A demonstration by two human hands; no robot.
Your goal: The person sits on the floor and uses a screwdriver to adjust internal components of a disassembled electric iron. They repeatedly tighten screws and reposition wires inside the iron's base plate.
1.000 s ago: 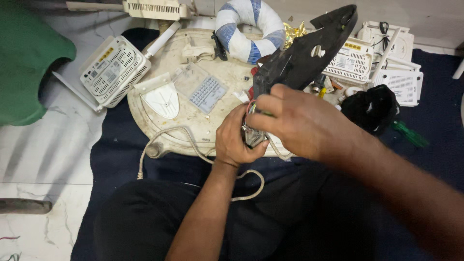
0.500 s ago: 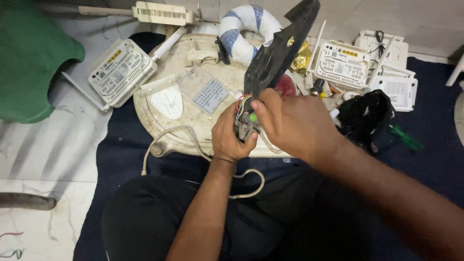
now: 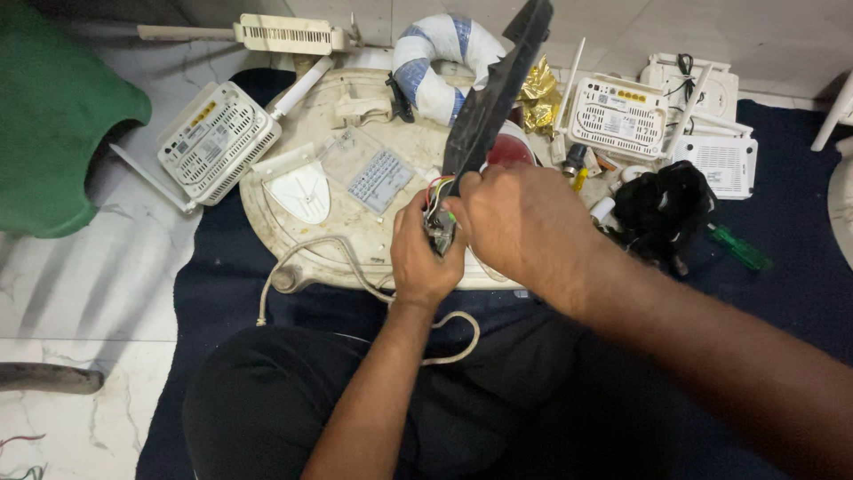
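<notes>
White routers [image 3: 216,142] [image 3: 620,116] lie either side of a cream oval panel [image 3: 306,240]. Blue-and-white taped ring [image 3: 437,62] behind it; gold foil [image 3: 538,93] beside. Black tangle [image 3: 662,213] and green screwdriver [image 3: 737,248] on dark-blue cloth [image 3: 800,267]. Green object [image 3: 53,116] at far left.

Left hand [image 3: 425,253] and right hand [image 3: 520,222] meet, fingers curled closed.

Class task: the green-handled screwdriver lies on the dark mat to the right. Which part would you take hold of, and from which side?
Grip the green-handled screwdriver by its green handle, probably from above. It lies flat and slantwise on the dark mat, with open mat on its right side; the black bundle crowds its upper left end, so come from the right.
</notes>
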